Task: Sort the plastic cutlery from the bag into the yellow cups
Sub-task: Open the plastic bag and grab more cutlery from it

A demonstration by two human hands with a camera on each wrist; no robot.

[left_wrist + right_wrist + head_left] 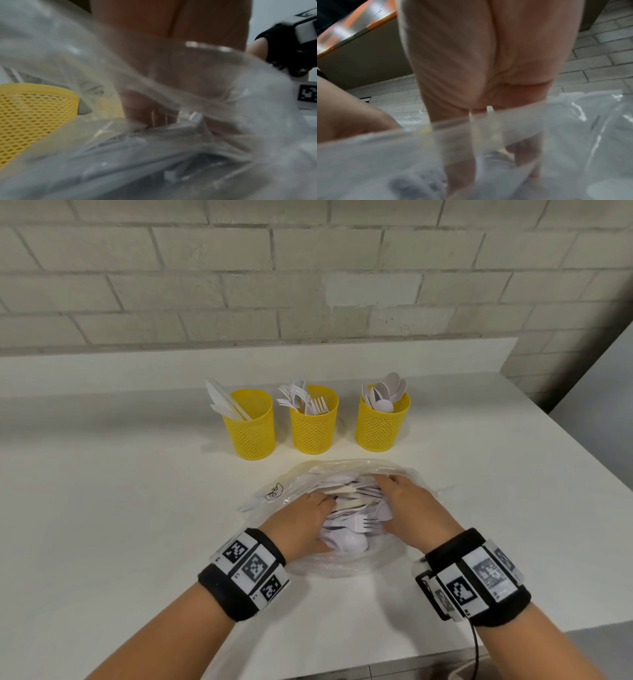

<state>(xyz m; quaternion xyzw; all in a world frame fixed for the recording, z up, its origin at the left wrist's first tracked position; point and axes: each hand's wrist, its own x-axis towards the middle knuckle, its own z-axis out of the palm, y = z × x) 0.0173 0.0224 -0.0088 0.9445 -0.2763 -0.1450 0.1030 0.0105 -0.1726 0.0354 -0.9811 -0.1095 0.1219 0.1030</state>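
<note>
Head view: both hands reach into a clear plastic bag (346,470) lying on the white table (120,525), near side of three yellow cups.
Left hand (303,522): inside the bag's left part, fingers bent down into the cutlery pile (356,508); whether they pinch a piece, cannot tell.
Right hand (411,505): inside the bag's right part, fingers reaching left and far over the pile, tips touching white pieces; grip cannot tell.
Left wrist view: fingers (147,108) seen through blurred film, pointing down among grey-white handles; hold unclear.
Right wrist view: fingers (523,148) behind the bag's edge, slightly apart, blurred.
Left cup (251,429): holds knives.
Middle cup (313,426): holds forks.
Right cup (380,426): holds spoons.
Cups: in a row, far of the bag, apart from one another.
Writing: small black printed mark (274,491) on the bag's left side, not readable.
Wristbands: black, with square black-and-white code tags (255,568).
</note>
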